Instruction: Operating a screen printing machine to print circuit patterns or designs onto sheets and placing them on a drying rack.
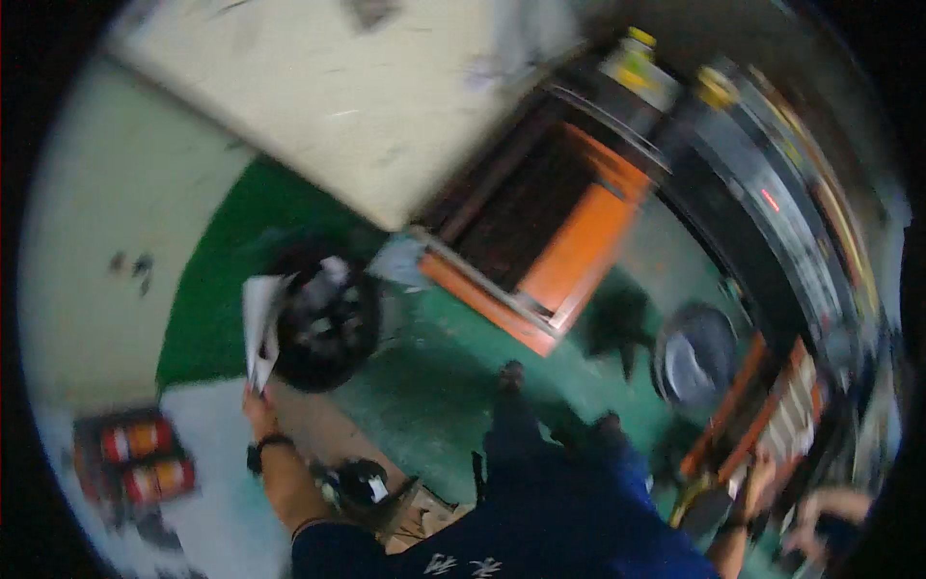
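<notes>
White sheet — thin, blurred; left hand pinching it; right hand — fingers: can't tell

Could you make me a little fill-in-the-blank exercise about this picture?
1. The left hand holds a thin sheet coloured ____.
2. Next to it in view, the round container is coloured ____.
3. The large boxy frame has panels coloured ____.
4. Two red items appear at the picture's lower ____.

Missing words: white; black; orange; left.
</notes>
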Tool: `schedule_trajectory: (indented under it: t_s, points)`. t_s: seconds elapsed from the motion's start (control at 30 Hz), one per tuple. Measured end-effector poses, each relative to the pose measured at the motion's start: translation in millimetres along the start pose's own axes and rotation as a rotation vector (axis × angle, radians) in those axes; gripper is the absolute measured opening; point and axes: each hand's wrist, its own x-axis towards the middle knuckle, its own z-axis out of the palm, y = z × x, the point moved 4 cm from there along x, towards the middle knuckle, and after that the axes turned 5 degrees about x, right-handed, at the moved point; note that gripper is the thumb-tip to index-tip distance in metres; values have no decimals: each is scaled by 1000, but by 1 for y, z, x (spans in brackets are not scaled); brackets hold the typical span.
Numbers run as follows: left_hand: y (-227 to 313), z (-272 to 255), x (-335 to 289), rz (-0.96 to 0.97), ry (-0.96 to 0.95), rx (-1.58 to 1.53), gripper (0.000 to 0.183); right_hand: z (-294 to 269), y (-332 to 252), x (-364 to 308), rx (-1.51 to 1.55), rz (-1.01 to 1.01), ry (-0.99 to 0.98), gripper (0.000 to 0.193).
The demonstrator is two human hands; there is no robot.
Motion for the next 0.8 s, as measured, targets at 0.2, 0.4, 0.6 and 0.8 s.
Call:
schedule_trajectory:
  t_s: [0.2, 0.4, 0.6, 0.8]
  points:
    - [-42, 63, -10, -650, -481, -554, 48, -57, -1, -35, 202, 179, 293, 15]
    - [1, 11, 29, 330, -139, 803, 43, -63, -55, -46, 989, 102, 351, 26]
    - [183, -54, 33, -10, 8, -341, 36, -122, -81, -17, 1299, -188, 395, 36]
    - [405, -142, -43, 51, 34, -943, 37, -244, -41, 12, 1381, -405, 540, 35]
